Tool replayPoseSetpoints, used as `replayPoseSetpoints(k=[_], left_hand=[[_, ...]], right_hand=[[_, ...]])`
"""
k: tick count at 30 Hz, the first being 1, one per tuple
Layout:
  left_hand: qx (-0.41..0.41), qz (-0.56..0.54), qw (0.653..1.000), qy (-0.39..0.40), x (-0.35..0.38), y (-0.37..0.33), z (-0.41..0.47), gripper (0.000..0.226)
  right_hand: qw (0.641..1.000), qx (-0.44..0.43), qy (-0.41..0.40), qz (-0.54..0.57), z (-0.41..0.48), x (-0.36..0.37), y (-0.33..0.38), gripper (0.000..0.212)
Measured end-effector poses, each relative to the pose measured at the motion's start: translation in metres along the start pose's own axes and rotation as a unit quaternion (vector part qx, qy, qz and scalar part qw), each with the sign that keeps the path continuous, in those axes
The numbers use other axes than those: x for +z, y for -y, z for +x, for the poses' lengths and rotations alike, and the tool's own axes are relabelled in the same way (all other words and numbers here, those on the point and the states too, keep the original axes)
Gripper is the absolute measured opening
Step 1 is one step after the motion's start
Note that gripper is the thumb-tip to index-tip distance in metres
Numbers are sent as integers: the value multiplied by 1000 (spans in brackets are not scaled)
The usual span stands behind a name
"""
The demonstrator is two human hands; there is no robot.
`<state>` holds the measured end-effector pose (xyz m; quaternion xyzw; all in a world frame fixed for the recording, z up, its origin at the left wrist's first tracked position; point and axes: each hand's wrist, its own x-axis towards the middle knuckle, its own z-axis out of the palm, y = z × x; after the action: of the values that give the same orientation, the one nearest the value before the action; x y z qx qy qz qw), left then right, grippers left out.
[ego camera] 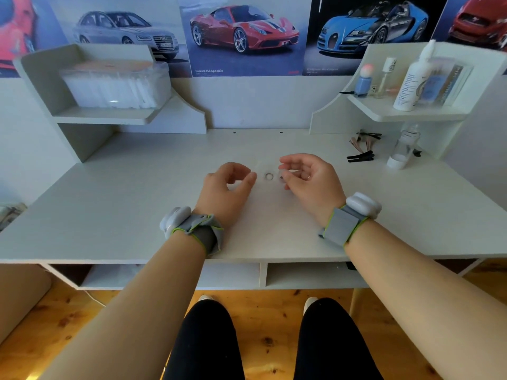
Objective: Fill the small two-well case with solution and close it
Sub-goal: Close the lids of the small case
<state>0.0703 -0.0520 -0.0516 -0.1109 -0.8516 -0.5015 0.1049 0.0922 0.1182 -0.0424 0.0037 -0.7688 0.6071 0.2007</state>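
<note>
The small two-well case (269, 176) lies on the white desk (137, 204) between my hands; it is pale and hard to make out. One well shows as an open ring. My left hand (227, 187) is just left of it, fingers and thumb curled round what looks like a small white cap (234, 186). My right hand (310, 179) is at the case's right end and pinches the cap (282, 175) over the other well with its fingertips. The white solution bottle (411, 78) stands upright on the right shelf, far from both hands.
A small clear bottle (403, 149) and black hair clips (360, 156) sit at the desk's back right. The right shelf (384, 112) also carries small bottles and a box. A clear plastic box (115, 83) fills the left shelf.
</note>
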Motion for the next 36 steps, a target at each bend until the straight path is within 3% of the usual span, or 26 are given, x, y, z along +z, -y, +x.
replayPoseSetpoints(k=[7, 12, 19, 23, 29, 36], left_hand=[[-88, -29, 991, -92, 0, 4, 13, 25], [-124, -21, 989, -73, 4, 2, 19, 36], [-122, 50, 991, -29, 8, 0, 26, 43], [-112, 63, 992, -4, 10, 3, 26, 41], [-108, 43, 993, -3, 9, 5, 25, 32], [-103, 34, 994, -6, 9, 2, 23, 25]], right_hand=[[997, 22, -65, -22, 10, 3, -4, 28], [997, 53, -64, -4, 15, 4, -6, 28], [994, 80, -76, -7, 23, 7, -12, 8], [993, 56, -75, -72, 25, 8, -17, 17], [996, 55, -30, -59, 24, 9, -17, 15], [990, 6, 40, -136, 21, 15, -16, 16]])
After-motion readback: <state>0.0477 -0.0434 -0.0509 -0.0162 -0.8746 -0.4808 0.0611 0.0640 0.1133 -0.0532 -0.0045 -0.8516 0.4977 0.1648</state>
